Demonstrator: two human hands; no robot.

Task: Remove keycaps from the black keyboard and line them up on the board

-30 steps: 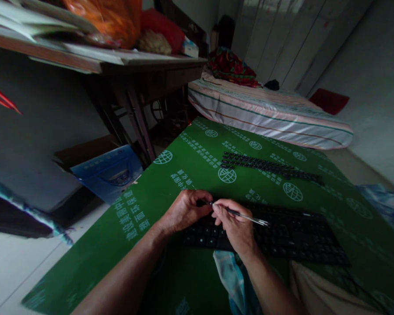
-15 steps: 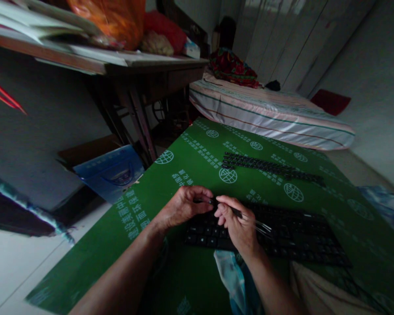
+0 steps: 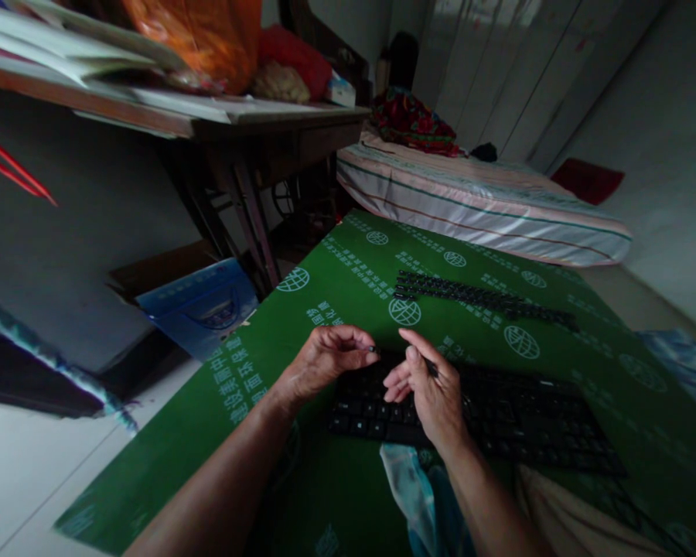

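My left hand (image 3: pixel 328 360) is closed in a pinch on a small black keycap (image 3: pixel 373 350), just above the upper left part of a black keyboard (image 3: pixel 533 418). My right hand (image 3: pixel 432 387) is over the keyboard, with the dark handle of a fork (image 3: pixel 432 368) held across it. The forefinger points up and the lower fingers are loosely bent. The fork's tines are hard to make out now. Several loose black keycaps (image 3: pixel 458 291) lie in rows farther back on the green board (image 3: pixel 348 286).
A light blue cloth (image 3: pixel 409 480) and a beige cloth (image 3: pixel 557 503) lie at the near edge. To the left stand a wooden desk (image 3: pixel 214 116) with bags and papers, and a blue paper bag (image 3: pixel 209 305) below it. A bed (image 3: pixel 487 201) is behind the board.
My right hand has drawn away to the right from my left hand, its forefinger lifting. The fork's tines have turned from clear view. My left hand keeps its pinch on the keycap.
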